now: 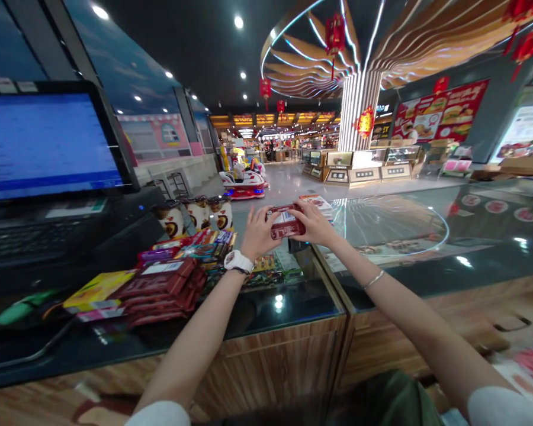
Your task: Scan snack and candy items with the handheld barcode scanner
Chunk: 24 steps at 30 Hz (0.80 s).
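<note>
A brightly lit shopping hall opens out beyond a long, dark, glossy desk (pixel 284 310) with a wood-grain front. Behind it stands a striped pillar (pixel 350 115) that fans out into a ceiling of glowing curved lines, with red lanterns (pixel 334 35) hanging about it. At the far left a large monitor (pixel 48 142) shows a blue screen, and a black keyboard (pixel 22 239) sits below it. Farther off, on the hall floor, is a red and white children's ride (pixel 244 180).

To the left on the desk lies a stack of dark red-brown packets (pixel 164 290), a yellow box (pixel 98 290) just beside it. Assorted colourful packets (pixel 213 245) spread behind and to the right of the stack, with three patterned cups (pixel 198 214) upright in a row past them.

Two bare hands reach forward over the desk. The left hand (pixel 260 234) has its grip closed on the left end of a small red-brown packet (pixel 286 222); the right hand (pixel 314 225) has its grip closed on the right end. The packet is held up between them, its pale label and small print facing the wearer. A white watch (pixel 238 261) circles the left wrist, and a thin silver bracelet (pixel 373 279) the right forearm.
</note>
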Each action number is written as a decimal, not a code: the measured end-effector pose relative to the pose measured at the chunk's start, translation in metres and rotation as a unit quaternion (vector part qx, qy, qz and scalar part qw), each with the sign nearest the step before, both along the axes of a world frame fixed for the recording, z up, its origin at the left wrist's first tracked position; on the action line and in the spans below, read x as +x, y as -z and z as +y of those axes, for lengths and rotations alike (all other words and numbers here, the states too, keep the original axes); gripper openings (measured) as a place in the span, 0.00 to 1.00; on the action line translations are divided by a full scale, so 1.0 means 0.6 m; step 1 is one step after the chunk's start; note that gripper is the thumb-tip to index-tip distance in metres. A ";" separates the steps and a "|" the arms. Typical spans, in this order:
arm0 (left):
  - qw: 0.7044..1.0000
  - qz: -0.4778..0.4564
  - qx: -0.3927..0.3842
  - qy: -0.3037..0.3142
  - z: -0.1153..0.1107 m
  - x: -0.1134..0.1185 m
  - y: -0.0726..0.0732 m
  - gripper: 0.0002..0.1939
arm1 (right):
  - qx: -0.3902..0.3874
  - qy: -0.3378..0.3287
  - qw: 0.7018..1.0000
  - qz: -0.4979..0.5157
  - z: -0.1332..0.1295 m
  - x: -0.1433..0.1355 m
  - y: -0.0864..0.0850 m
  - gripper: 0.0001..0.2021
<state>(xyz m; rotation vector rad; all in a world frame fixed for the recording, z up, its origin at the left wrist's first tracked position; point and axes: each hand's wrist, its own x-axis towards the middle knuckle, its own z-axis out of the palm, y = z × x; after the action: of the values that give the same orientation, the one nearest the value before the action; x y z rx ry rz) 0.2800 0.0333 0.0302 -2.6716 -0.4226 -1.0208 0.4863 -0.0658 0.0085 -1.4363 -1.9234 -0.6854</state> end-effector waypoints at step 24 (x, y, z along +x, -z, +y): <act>0.999 0.031 -0.001 0.020 -0.010 -0.005 0.002 0.21 | -0.009 -0.024 1.000 -0.002 -0.034 -0.007 0.013 0.25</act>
<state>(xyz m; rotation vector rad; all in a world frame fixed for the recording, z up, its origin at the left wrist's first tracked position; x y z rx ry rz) 0.2767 0.0276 0.0288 -2.7160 -0.3597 -0.9454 0.4821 -0.0862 0.0006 -1.3958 -1.9664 -0.6500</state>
